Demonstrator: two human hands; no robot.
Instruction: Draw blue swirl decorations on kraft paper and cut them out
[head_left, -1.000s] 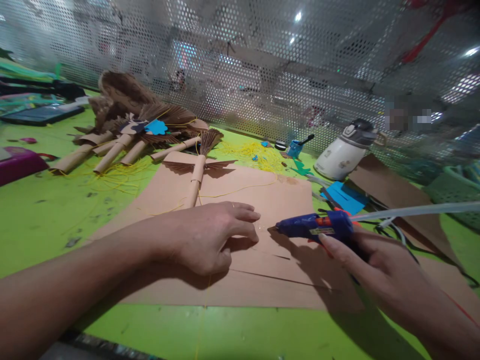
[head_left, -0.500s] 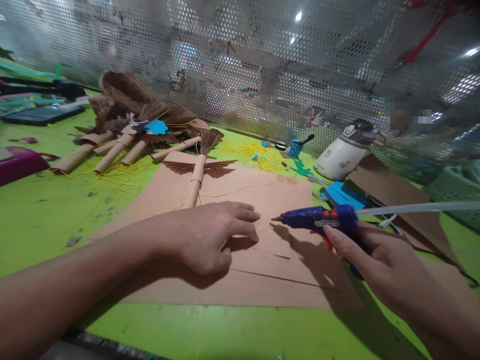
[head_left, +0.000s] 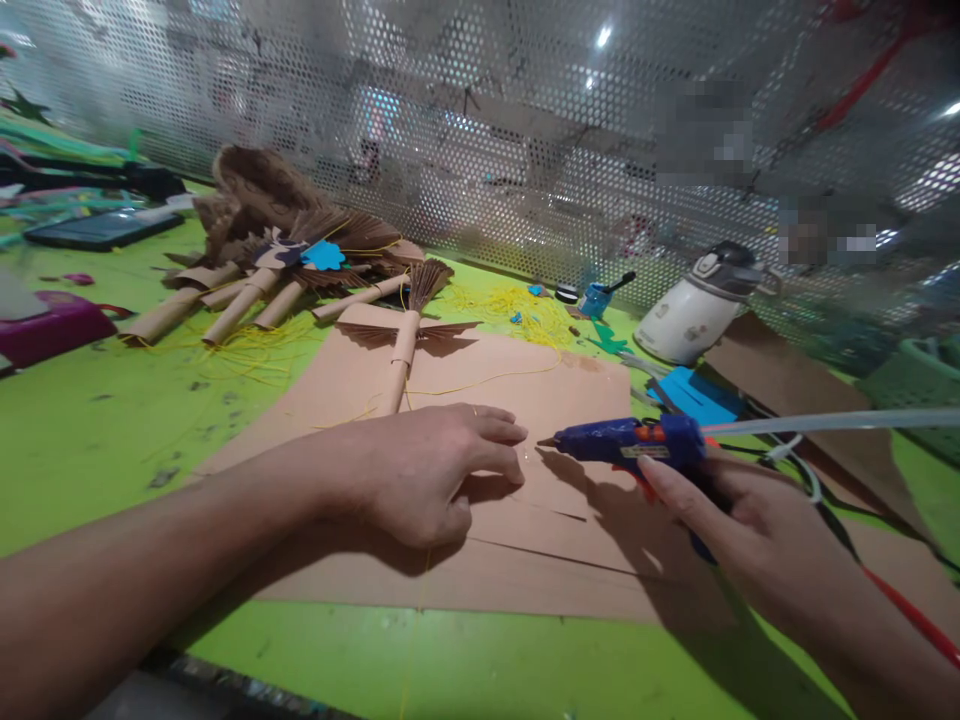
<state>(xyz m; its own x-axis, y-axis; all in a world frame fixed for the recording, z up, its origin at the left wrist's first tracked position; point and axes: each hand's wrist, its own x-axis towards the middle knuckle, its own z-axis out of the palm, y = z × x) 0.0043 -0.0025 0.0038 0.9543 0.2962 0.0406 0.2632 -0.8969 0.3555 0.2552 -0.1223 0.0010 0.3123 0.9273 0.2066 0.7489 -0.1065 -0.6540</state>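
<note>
Wrapped round a blue glue gun (head_left: 630,442), my right hand (head_left: 757,530) has its thumb along the gun's side. The nozzle points left, just above a brown paper sheet (head_left: 540,380) with slits in it. My left hand (head_left: 442,470) rests palm down on that sheet, its fingers bent and a little apart, the fingertips close to the nozzle. A rolled paper figure (head_left: 404,345) with pleated wings lies beyond my left hand, a yellow thread trailing from it. What lies under my left palm is hidden.
More paper figures (head_left: 255,290) are piled at the back left near a phone (head_left: 105,228) and a purple object (head_left: 56,325). A white bottle (head_left: 686,310), a blue paint jar (head_left: 595,299), blue paper (head_left: 697,395) and a green basket (head_left: 915,390) stand or lie at the right.
The view has shifted slightly, so the table things appear farther right. The glue gun in my right hand has moved a little left, nearer my left fingertips.
</note>
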